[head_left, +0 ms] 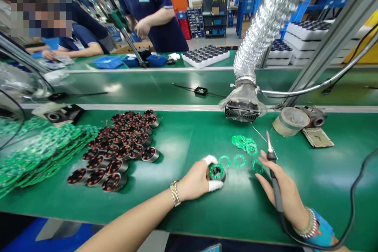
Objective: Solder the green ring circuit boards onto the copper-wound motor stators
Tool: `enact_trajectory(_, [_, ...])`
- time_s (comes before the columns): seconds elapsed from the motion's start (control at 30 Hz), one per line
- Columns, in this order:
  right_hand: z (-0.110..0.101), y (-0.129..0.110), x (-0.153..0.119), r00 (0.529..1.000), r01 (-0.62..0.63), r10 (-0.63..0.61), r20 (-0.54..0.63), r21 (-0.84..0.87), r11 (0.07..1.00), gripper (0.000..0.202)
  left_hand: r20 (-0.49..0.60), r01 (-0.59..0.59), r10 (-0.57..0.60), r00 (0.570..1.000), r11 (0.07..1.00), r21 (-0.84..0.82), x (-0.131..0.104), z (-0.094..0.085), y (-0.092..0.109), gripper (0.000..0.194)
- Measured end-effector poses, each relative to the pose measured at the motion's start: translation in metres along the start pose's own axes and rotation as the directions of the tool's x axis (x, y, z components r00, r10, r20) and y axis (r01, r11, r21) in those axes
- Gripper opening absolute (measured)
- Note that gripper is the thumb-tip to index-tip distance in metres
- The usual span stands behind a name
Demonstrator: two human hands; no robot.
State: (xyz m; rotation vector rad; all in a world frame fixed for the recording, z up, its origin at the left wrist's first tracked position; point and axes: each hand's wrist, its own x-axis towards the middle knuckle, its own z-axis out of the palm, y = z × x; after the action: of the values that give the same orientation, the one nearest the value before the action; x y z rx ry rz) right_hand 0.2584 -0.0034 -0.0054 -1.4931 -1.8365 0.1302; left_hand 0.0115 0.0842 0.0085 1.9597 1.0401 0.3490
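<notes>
My left hand (198,179), with white covers on its thumb and a finger, grips a dark round motor part with a green ring board (217,171) on top. To the right, my right hand (283,189) holds a soldering iron (276,189), tip pointing up and away, with thumb and a finger spread near a green ring (257,166). Two more rings (239,160) lie between the hands, and a small overlapping pile of rings (245,143) lies beyond them. Several copper-wound stators (113,181) stand in rows on the left.
A large heap of green boards (44,153) covers the far left. A fan with a foil duct (242,110) hangs ahead. A round container (291,121) and iron stand (315,117) sit at the right. Co-workers stand and sit across the bench. The iron's cable (352,193) curves at right.
</notes>
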Motion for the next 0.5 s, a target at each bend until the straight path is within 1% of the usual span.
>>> enact_trajectory(0.03, [0.000, 0.007, 0.001, 1.000, -0.020, 0.019, -0.014, -0.031, 0.999, 0.041, -0.057, 0.042, -0.042, 0.997, 0.999, -0.010, 0.020, -0.013, -0.004, 0.038])
enact_trajectory(0.07, [0.000, 0.013, 0.002, 0.999, -0.040, 0.039, -0.023, -0.055, 0.998, 0.042, -0.149, 0.094, -0.091, 0.985, 0.996, 0.010, 0.042, -0.028, -0.009, 0.038])
enact_trajectory(0.1, [0.002, 0.017, 0.002, 0.998, -0.055, 0.053, -0.028, -0.069, 0.996, 0.042, -0.287, 0.158, -0.140, 0.948, 0.986, 0.043, 0.067, -0.045, -0.014, 0.040])
enact_trajectory(0.13, [0.005, 0.021, 0.002, 0.998, -0.066, 0.064, -0.029, -0.074, 0.995, 0.041, -0.419, 0.234, -0.189, 0.888, 0.971, 0.057, 0.093, -0.062, -0.019, 0.043])
enact_trajectory(0.17, [0.008, 0.024, 0.002, 0.997, -0.072, 0.070, -0.029, -0.074, 0.995, 0.040, -0.480, 0.267, -0.207, 0.852, 0.962, 0.059, 0.119, -0.078, -0.024, 0.044])
enact_trajectory(0.2, [0.010, 0.026, 0.001, 0.997, -0.076, 0.074, -0.028, -0.071, 0.995, 0.040, -0.518, 0.291, -0.221, 0.826, 0.955, 0.056, 0.144, -0.093, -0.029, 0.044])
enact_trajectory(0.27, [0.015, 0.029, -0.001, 0.996, -0.092, 0.091, -0.023, -0.064, 0.994, 0.041, -0.575, 0.343, -0.263, 0.775, 0.939, 0.033, 0.189, -0.117, -0.039, 0.046])
enact_trajectory(0.3, [0.016, 0.030, -0.001, 0.994, -0.107, 0.106, -0.020, -0.062, 0.992, 0.041, -0.594, 0.363, -0.280, 0.754, 0.932, 0.022, 0.207, -0.124, -0.044, 0.047])
enact_trajectory(0.37, [0.015, 0.030, -0.002, 0.990, -0.144, 0.144, -0.014, -0.053, 0.988, 0.041, -0.609, 0.391, -0.303, 0.733, 0.920, 0.013, 0.234, -0.131, -0.051, 0.047])
enact_trajectory(0.43, [0.012, 0.029, -0.001, 0.984, -0.178, 0.178, -0.010, -0.030, 0.984, 0.041, -0.600, 0.409, -0.312, 0.736, 0.912, 0.028, 0.248, -0.129, -0.057, 0.049])
enact_trajectory(0.5, [0.009, 0.028, 0.001, 0.978, -0.209, 0.209, -0.002, -0.004, 0.978, 0.041, -0.581, 0.414, -0.305, 0.754, 0.908, 0.062, 0.251, -0.124, -0.060, 0.055])
